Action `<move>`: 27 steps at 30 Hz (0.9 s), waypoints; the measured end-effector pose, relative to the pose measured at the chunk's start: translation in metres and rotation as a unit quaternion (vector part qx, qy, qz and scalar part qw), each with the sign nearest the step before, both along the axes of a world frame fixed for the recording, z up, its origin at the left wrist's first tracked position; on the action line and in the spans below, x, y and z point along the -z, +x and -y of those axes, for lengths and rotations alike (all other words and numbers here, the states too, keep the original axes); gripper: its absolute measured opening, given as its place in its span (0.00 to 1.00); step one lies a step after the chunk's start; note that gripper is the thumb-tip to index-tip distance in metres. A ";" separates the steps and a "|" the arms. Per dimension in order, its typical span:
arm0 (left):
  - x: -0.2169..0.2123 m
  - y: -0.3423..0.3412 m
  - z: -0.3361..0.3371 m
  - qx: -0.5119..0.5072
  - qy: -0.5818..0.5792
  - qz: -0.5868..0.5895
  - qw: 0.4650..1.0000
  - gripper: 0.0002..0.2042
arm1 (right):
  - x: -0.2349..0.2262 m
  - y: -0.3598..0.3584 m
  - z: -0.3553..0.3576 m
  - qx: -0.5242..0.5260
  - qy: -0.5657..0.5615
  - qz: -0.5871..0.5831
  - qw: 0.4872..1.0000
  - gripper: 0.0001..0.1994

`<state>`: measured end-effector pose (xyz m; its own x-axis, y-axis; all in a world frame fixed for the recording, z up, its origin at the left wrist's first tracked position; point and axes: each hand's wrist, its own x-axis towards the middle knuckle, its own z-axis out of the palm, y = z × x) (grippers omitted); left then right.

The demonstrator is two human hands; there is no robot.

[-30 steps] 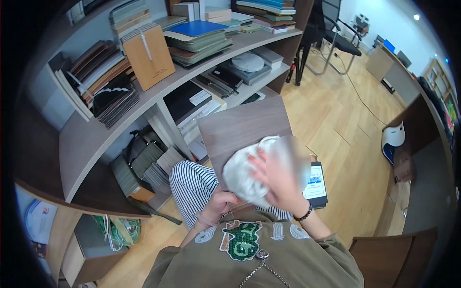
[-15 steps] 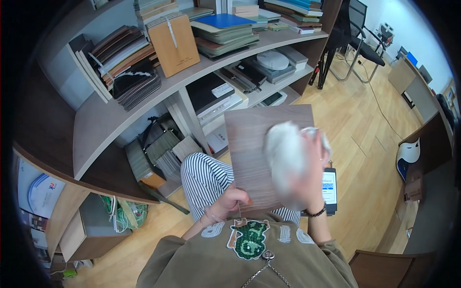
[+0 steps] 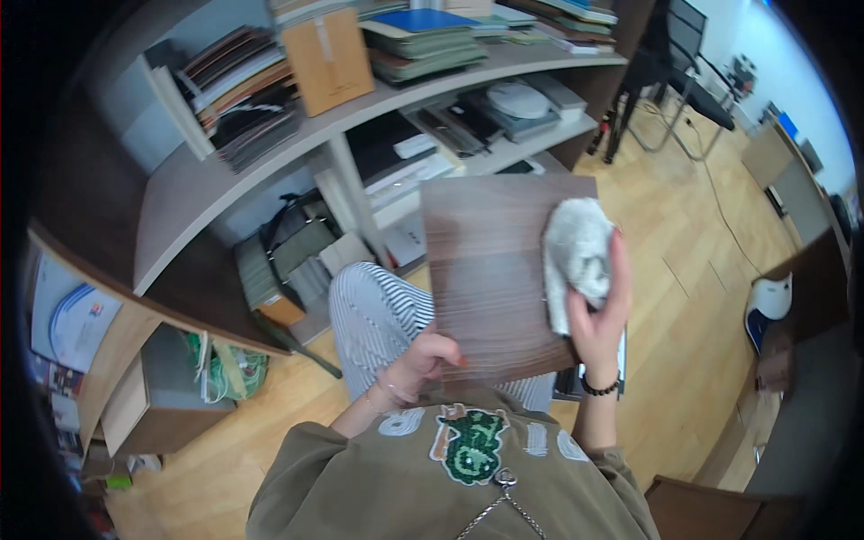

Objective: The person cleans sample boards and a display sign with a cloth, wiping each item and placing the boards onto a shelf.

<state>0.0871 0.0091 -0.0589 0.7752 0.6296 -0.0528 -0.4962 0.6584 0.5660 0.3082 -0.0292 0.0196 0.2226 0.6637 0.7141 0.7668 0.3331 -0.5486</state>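
A dark brown wood-grain board [image 3: 490, 279] is held upright-tilted over my lap. My left hand [image 3: 430, 355] grips its lower left edge, thumb on the front face. At the board's right edge my right hand [image 3: 601, 328] is closed on a crumpled whitish cloth [image 3: 578, 256], which rests against the board's face. Part of the cloth is hidden behind the fingers, and the fingers behind the board's left edge do not show.
Ahead stands a curved grey shelf [image 3: 261, 121] with folders, a blue folder [image 3: 427, 20] and wooden sample boards. A netted green bag [image 3: 236, 369] is at the left. A black chair [image 3: 697, 94] stands far right; a white-and-blue cap [image 3: 769, 306] hangs at the right.
My right hand has moved the cloth from the board's middle right out to its right edge. My left hand still grips the lower left edge. The whole view has shifted slightly.
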 end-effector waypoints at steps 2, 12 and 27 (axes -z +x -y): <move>-0.006 0.007 0.005 -0.015 0.002 0.008 1.000 0.38 | -0.007 -0.003 0.004 -0.013 0.020 0.112 0.993 0.28; -0.004 0.013 0.002 -0.011 0.035 0.021 0.999 0.40 | -0.002 0.004 0.018 -0.170 -0.025 0.106 0.979 0.23; -0.018 -0.018 0.005 0.010 0.147 -0.041 0.988 0.43 | -0.005 -0.058 -0.017 -0.057 0.033 0.033 0.997 0.27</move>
<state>0.0691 0.0044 -0.0414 0.7885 0.6114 0.0675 -0.4297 0.4690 0.7716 0.2503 -0.0127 0.0244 0.0986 0.6338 0.7672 0.7554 0.4542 -0.4723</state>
